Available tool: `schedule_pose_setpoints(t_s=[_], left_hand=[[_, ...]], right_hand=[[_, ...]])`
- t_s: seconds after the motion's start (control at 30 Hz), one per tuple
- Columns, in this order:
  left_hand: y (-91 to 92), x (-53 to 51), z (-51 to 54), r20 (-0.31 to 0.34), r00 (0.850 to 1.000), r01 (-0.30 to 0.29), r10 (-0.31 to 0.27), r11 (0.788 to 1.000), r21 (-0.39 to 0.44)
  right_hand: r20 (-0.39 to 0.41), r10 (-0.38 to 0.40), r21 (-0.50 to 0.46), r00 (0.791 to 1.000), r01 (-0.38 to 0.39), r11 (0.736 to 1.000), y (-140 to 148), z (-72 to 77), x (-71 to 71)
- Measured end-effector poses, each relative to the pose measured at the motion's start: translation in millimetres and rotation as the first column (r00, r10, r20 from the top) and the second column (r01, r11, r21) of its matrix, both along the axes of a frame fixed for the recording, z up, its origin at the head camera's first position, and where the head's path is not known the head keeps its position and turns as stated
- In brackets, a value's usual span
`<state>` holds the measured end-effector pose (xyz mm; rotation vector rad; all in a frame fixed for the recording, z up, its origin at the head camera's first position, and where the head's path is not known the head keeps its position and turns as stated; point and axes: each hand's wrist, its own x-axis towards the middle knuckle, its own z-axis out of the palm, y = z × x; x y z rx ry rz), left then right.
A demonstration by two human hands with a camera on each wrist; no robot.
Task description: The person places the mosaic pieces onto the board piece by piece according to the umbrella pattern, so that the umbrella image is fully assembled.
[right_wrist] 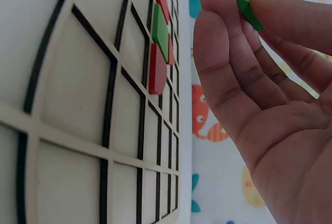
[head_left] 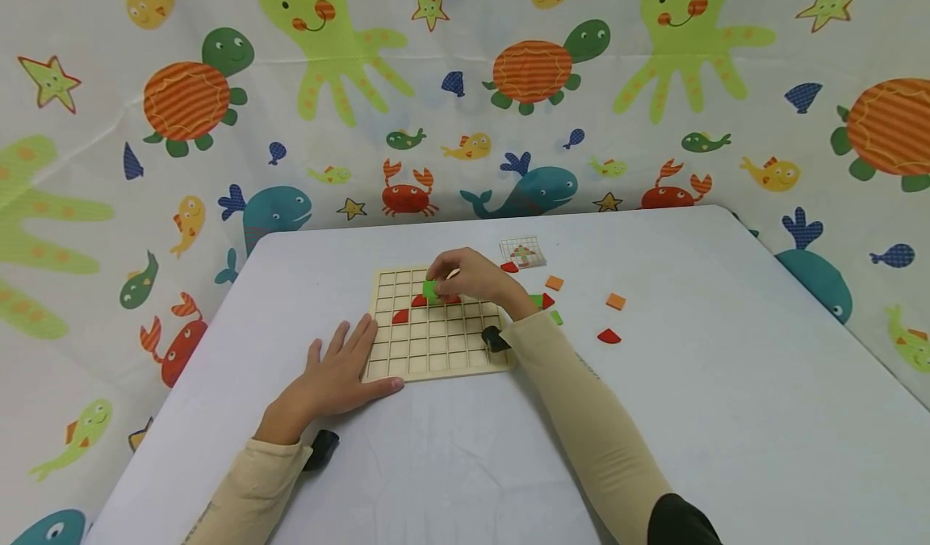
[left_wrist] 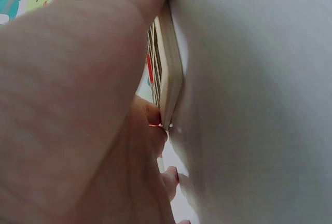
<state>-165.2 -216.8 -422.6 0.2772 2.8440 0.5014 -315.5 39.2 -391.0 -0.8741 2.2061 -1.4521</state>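
Note:
My right hand (head_left: 475, 277) pinches a green square tile (head_left: 429, 289) between thumb and fingertips, above the far part of a wooden grid board (head_left: 436, 351). In the right wrist view the held green tile (right_wrist: 245, 3) is tilted and apart from the board (right_wrist: 72, 146). Below it on the grid lie a green tile (right_wrist: 161, 32) and several red pieces, among them a red quarter-round tile (head_left: 400, 316). With fingers spread, my left hand (head_left: 330, 379) rests at the board's left edge, thumb along the near corner. In the left wrist view that hand hides most of the board (left_wrist: 168, 73).
Behind the board lies a small picture card (head_left: 523, 252) with a red piece (head_left: 509, 267) at its edge. Right of the board are orange squares (head_left: 616, 301), a red quarter-round (head_left: 609, 336) and green pieces (head_left: 555, 317), some partly behind my right wrist. A patterned curtain (head_left: 407, 36) hangs behind the white table (head_left: 763, 416).

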Motion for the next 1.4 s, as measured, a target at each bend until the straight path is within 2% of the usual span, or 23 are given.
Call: schedule_pose_setpoints(t_s=[0.17,0.53,0.97,1.23,1.4], left_hand=[[-0.7,-0.9,-1.7,-0.002,1.0,0.001,-0.001,1.0,-0.006],[-0.9,-0.8,-2.8,-0.005,1.0,0.002,-0.002,1.0,-0.005],[-0.7,2.2,1.8,-0.004,1.0,0.007,-0.007,1.0,0.002],[-3.1,-1.1,-2.3,-0.021,1.0,0.008,-0.009,1.0,-0.009],[-0.9,0.8,-2.8,-0.015,1.0,0.003,-0.003,1.0,0.001]], right_hand=[[0.039,-0.002,0.01,0.999,0.002,1.0,-8,-2.0,2.9],[-0.006,0.052,0.1,0.999,-0.052,0.994,-19,-7.0,8.7],[-0.079,0.024,0.224,0.997,-0.005,0.975,-29,-11.3,12.2],[-0.074,0.013,0.251,0.997,0.006,0.968,-31,-10.1,14.5],[-0.073,0.01,0.256,0.997,0.009,0.967,-30,-12.2,17.6]])
